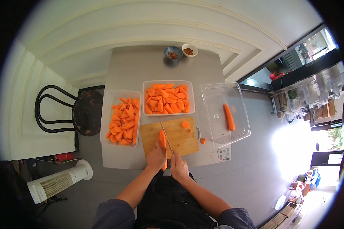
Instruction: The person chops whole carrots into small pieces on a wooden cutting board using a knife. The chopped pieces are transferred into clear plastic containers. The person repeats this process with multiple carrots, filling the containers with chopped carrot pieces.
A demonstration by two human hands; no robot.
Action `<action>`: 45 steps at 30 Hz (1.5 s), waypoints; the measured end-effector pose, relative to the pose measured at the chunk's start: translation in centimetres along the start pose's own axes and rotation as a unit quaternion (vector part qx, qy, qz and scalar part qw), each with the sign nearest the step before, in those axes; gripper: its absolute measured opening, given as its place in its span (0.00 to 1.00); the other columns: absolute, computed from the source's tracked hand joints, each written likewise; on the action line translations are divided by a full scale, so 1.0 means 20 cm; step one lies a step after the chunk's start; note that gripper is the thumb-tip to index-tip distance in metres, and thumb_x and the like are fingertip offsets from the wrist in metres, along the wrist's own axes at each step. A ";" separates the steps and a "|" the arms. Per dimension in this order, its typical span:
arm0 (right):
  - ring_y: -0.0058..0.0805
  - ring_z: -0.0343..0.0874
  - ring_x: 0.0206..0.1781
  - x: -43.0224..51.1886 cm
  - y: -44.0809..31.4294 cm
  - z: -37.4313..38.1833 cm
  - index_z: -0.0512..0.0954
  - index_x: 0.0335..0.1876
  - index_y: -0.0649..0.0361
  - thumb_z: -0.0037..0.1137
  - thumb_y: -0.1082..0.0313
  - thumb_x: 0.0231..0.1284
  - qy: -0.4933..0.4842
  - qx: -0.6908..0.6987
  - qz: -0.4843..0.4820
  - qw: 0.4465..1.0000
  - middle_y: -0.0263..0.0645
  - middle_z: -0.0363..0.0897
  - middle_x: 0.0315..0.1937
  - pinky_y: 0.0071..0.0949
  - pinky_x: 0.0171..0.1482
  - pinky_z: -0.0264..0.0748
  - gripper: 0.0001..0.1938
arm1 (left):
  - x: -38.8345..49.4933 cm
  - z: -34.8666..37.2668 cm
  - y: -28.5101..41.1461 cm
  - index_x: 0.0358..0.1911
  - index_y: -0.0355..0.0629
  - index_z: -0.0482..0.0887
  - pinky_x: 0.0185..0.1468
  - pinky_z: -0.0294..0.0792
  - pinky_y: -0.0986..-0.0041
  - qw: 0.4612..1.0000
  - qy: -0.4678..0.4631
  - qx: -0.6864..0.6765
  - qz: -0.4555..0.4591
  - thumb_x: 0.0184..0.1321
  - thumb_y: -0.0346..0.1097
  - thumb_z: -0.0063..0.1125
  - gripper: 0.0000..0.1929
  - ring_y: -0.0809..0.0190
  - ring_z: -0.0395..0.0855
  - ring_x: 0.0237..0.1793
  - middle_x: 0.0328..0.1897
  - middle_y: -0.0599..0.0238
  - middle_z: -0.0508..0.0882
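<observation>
My left hand point(156, 157) grips a peeled carrot point(162, 138) that lies lengthwise on a bamboo cutting board point(179, 143). The carrot's far end points away from me, and its near end reaches past the board's near edge. In my right hand point(179, 167) is a kitchen knife point(167, 136); its blade stands close along the carrot's right side. Whether the edge touches the carrot I cannot tell. On the board's right part lie a carrot slice point(185, 124) and a smaller carrot bit point(189, 131). A carrot end point(203, 140) rests on the table beside the board's handle.
Cut carrot wedges fill a plastic tub point(143, 98) behind the board and another tub point(104, 128) at left. A clear bin point(243, 114) at right holds one whole carrot point(229, 117). Two small bowls point(173, 53) stand at the metal table's point(134, 63) far edge. A chair point(87, 113) is left.
</observation>
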State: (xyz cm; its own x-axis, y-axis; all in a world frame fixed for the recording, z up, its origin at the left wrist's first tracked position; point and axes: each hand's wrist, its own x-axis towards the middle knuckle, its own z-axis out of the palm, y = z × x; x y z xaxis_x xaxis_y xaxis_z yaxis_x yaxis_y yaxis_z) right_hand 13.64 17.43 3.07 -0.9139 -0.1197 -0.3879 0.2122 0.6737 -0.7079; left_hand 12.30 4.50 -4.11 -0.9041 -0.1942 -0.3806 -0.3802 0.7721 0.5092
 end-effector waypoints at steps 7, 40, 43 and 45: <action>0.65 0.80 0.41 0.02 0.01 0.02 0.68 0.67 0.58 0.37 0.59 0.77 -0.002 0.005 0.003 1.000 0.61 0.82 0.37 0.58 0.46 0.76 0.20 | 0.00 -0.04 0.02 0.61 0.36 0.62 0.38 0.77 0.46 0.999 -0.032 -0.034 0.007 0.74 0.47 0.42 0.23 0.35 0.85 0.38 0.46 0.40 0.83; 0.67 0.79 0.40 0.10 0.13 -0.05 0.71 0.64 0.55 0.36 0.57 0.78 -0.025 0.005 -0.011 1.000 0.63 0.81 0.33 0.60 0.44 0.73 0.19 | -0.12 -0.06 -0.02 0.68 0.39 0.64 0.44 0.78 0.54 0.996 0.088 -0.012 0.016 0.57 0.39 0.68 0.37 0.41 0.82 0.46 0.49 0.47 0.75; 0.69 0.78 0.40 0.07 0.09 -0.05 0.73 0.63 0.57 0.37 0.56 0.78 -0.017 0.010 -0.016 1.000 0.62 0.80 0.32 0.60 0.42 0.73 0.19 | -0.11 -0.02 0.00 0.69 0.41 0.64 0.41 0.78 0.54 0.997 0.074 0.006 0.035 0.55 0.37 0.69 0.37 0.41 0.82 0.46 0.49 0.47 0.74; 0.69 0.78 0.40 0.07 0.08 -0.05 0.73 0.62 0.57 0.36 0.56 0.78 -0.016 0.001 -0.009 1.000 0.63 0.80 0.33 0.61 0.43 0.73 0.19 | -0.10 0.01 0.01 0.69 0.41 0.65 0.40 0.78 0.55 0.993 0.094 -0.006 0.072 0.55 0.37 0.68 0.37 0.42 0.82 0.45 0.49 0.47 0.74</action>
State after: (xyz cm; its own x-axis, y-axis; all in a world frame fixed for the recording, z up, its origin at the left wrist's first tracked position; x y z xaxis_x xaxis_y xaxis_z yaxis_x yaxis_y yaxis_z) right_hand 12.33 19.02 2.06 -0.9062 -0.1555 -0.3931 0.1955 0.6703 -0.7159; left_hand 14.06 5.12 -3.33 -0.9694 -0.1927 -0.1519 -0.2450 0.7937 0.5568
